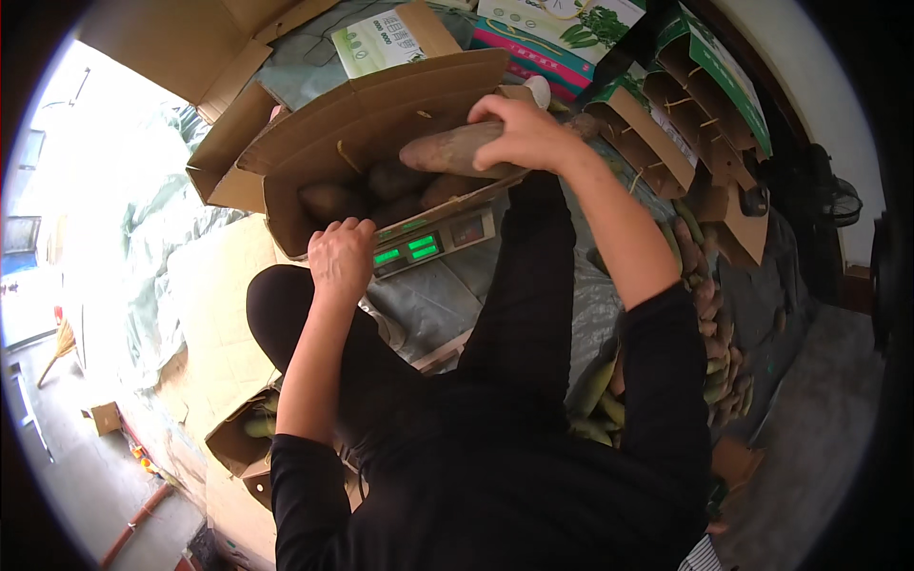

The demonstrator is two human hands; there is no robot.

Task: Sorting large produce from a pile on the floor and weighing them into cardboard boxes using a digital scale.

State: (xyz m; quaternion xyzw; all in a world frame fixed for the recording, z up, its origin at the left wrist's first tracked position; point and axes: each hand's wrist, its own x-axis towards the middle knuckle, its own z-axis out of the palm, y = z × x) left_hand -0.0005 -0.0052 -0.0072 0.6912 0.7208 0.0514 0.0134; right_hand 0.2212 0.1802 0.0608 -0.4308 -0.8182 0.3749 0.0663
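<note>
My right hand (533, 135) grips a large, long, pinkish-brown root vegetable (450, 150) over the right part of an open cardboard box (357, 109). The root lies almost level, its tapered end pointing left. Inside the box several dark, rounded roots (333, 202) sit in shadow; the near wall partly hides them. The fingers of my left hand (343, 255) curl over the near rim of the box. Just below that rim shows a weighing scale (423, 247) with lit green displays; the box seems to rest on it.
To the right stand several open cardboard boxes with green outsides (645, 133). A heap of brown roots (725, 371) and green, long vegetables (595, 395) lies along my right side. Another box (233, 443) with green produce is at my left. Printed cartons (557, 33) stand behind. A fan (836, 195) is far right.
</note>
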